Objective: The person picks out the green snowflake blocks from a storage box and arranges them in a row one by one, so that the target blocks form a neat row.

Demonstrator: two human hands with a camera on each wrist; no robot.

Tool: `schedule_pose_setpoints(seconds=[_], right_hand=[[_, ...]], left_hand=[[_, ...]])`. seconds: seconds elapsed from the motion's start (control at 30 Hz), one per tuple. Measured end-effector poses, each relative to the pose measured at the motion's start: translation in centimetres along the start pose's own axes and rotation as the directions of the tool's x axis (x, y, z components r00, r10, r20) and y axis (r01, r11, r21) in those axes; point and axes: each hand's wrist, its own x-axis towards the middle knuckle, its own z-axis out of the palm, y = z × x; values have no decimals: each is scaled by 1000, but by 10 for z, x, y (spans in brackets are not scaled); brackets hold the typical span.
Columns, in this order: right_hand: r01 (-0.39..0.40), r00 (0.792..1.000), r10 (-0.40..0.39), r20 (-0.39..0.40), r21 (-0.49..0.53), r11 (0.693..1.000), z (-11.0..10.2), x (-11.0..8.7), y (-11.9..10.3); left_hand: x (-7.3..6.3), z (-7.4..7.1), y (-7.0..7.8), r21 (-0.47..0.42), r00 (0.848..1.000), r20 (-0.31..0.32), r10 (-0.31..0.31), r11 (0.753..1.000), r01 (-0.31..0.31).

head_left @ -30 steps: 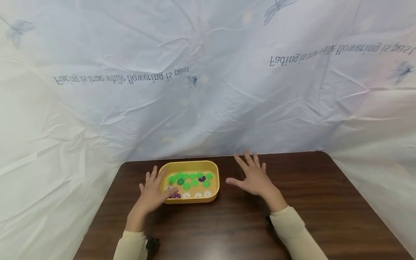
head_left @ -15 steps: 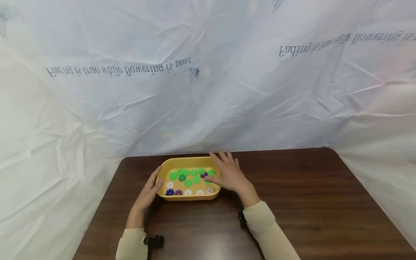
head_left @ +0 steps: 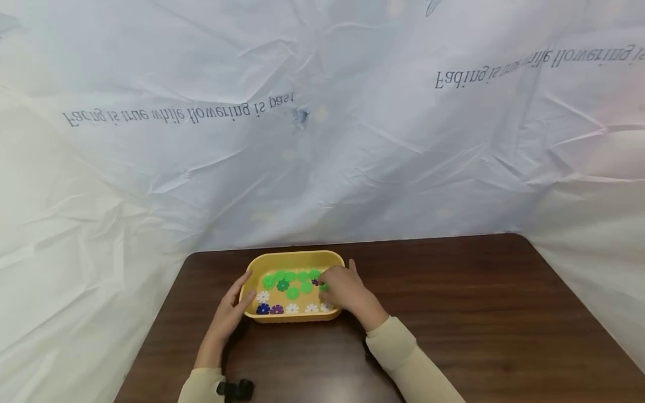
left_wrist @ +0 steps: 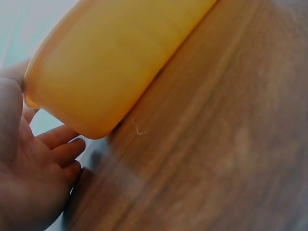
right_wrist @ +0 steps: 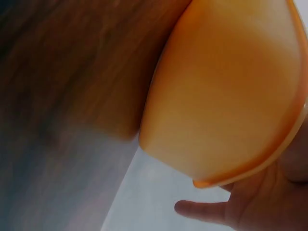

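A yellow plastic tray (head_left: 297,317) with rounded corners stands on the table, several flower-shaped plastic discs inside. Light green discs (head_left: 293,293) lie mostly towards its far side, a dark green disc (head_left: 283,285) among them. Along the near side are white discs (head_left: 292,308), a purple disc (head_left: 276,309) and a blue disc (head_left: 263,308). My left hand (head_left: 229,314) grips the tray's left rim, thumb over the edge, other fingers along the outside. At the right end, my right hand (head_left: 347,291) reaches over the rim with fingers bent down among the discs; I cannot tell whether it pinches one.
The dark brown wooden table (head_left: 468,313) extends well to the right of the tray and in front of it. A pale printed cloth (head_left: 322,168) hangs behind the table's far edge and on both sides.
The right hand has come left from beside the tray and dipped its fingers inside. The left hand has shifted from over the tray's left end to a hold on its rim.
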Motion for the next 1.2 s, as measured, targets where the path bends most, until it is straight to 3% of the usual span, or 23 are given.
schedule_pose_setpoints(seconds=[0.23, 0.4, 0.63, 0.8, 1.0, 1.2], right_hand=[[-18, 1000, 18, -6, -57, 998, 1, 3, -7], [-34, 998, 37, 49, -52, 998, 4, 3, -7], [-55, 997, 60, 54, -97, 994, 8, 5, -5], [-78, 992, 93, 89, -156, 985, 10, 6, -7], [-88, 991, 102, 86, -155, 984, 16, 7, -8], [-117, 990, 127, 55, -156, 981, 17, 8, -11]], left_hand=[[2, -5, 6, -21, 1000, 2, -8, 1000, 8], [-1, -2, 6, -4, 1000, -20, -15, 1000, 15], [3, 2, 4, -24, 1000, -12, 12, 1000, -12], [-1, 7, 0, -9, 999, -23, -31, 999, 31], [-6, 7, -3, -8, 997, -38, -60, 998, 60], [-6, 5, -1, 6, 998, -38, -45, 999, 45]])
